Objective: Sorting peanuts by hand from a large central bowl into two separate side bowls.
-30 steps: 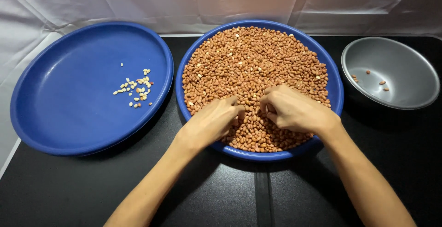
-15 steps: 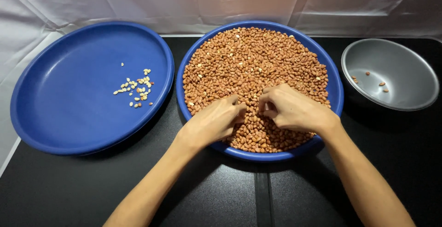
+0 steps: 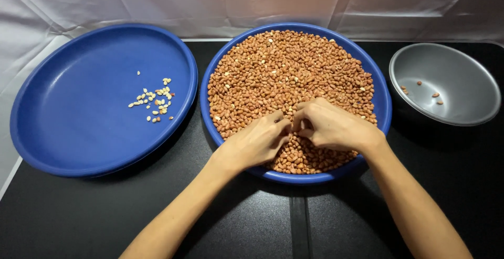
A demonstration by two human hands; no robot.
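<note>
While left hand (image 3: 255, 142) and right hand (image 3: 329, 126) meet, fingertips pinching among red-skinned peanuts (image 3: 283, 75) in centre blue tray (image 3: 382, 93): few pale kernels (image 3: 153, 101) on left tray (image 3: 68, 133), few in grey bowl (image 3: 472, 88); most unsorted.

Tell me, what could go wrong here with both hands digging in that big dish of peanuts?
The left hand and right hand work near the front rim of the middle blue dish, which is heaped with red-brown peanuts; a push could spill some onto the black table. The few pale kernels in the left blue tray and the few bits in the grey bowl are small, so a dropped one might land in the wrong container.
</note>
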